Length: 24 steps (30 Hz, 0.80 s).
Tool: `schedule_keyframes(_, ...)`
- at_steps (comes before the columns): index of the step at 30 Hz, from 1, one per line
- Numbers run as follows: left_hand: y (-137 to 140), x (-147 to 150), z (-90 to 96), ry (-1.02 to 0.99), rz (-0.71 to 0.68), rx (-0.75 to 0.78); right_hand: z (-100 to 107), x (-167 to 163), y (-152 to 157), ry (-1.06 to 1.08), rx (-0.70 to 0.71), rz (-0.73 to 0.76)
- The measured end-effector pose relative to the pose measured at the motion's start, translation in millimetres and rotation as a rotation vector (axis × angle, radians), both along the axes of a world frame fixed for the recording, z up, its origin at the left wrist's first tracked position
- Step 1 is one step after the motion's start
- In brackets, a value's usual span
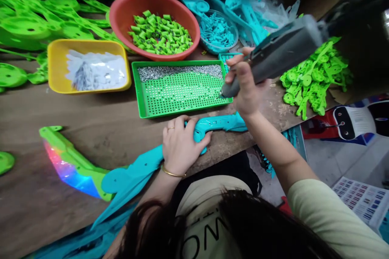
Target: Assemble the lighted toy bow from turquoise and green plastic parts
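My left hand (180, 145) lies at the centre of the frame, palm down over the turquoise-and-green plastic toy (130, 174), fingers curled across its upper edge and thumb set apart on the near side, so that I hold it against the brown tabletop (24, 109). The toy stretches from the left of the frame to just right of centre, its curved green end carrying a rainbow-coloured panel (71, 174) at the far left. I wear a gold bracelet (173, 173) on this wrist.

My right hand (249, 89), right of centre, is wrapped around a dark grey power screwdriver (273, 50), which slants down toward the middle. Its tip is over the right end of a green perforated tray (182, 93); I cannot tell whether they touch. Silver screws (179, 72) are heaped along the tray's far side.

In the upper middle, a red bowl (120, 20) holds short green plastic pieces (161, 34), with a clear bowl (220, 49) of small turquoise parts (219, 28) just beside it. A yellow tub (91, 85) at the upper left contains a plastic bag (94, 71). Green parts (316, 81) are piled at the right.
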<state>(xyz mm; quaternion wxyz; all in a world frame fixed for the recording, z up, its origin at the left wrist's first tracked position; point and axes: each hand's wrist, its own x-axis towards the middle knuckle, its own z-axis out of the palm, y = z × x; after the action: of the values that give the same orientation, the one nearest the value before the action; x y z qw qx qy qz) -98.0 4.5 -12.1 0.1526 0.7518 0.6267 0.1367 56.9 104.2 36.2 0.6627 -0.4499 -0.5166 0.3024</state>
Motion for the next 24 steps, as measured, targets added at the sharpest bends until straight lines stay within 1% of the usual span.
schedule_keyframes(2, 0.3, 0.3, -0.1, -0.002, 0.006, -0.004, 8.6, 11.6, -19.5, 0.094, 0.04, 0.026)
schedule_keyframes(4, 0.7, 0.4, -0.6, 0.001, 0.012, -0.005, 10.9, 21.9, -38.0, 0.11, 0.01, 0.072)
schedule_keyframes(6, 1.1, 0.3, -1.5, 0.009, 0.011, -0.002, 8.2, 28.8, -51.4, 0.086, -0.023, 0.092)
schedule_keyframes(8, 1.4, 0.1, -2.2, 0.023, 0.01, 0.006, 2.8, 31.8, -58.0, 0.067, -0.025, 0.098)
schedule_keyframes(13, 1.8, 0.0, -1.6, 0.038, 0.012, 0.009, -14.2, 30.3, -57.3, 0.059, -0.077, 0.141)
schedule_keyframes(18, 1.9, 1.1, -0.1, 0.032, 0.023, -0.011, -29.1, 31.0, -61.5, 0.063, -0.082, 0.205)
schedule_keyframes(21, 2.0, 1.5, -0.2, 0.026, 0.024, -0.013, -25.2, 31.4, -65.2, 0.03, -0.113, 0.195)
schedule_keyframes(24, 1.7, 1.3, -0.8, 0.024, 0.018, -0.011, -8.4, 27.3, -58.0, 0.016, -0.117, 0.24)
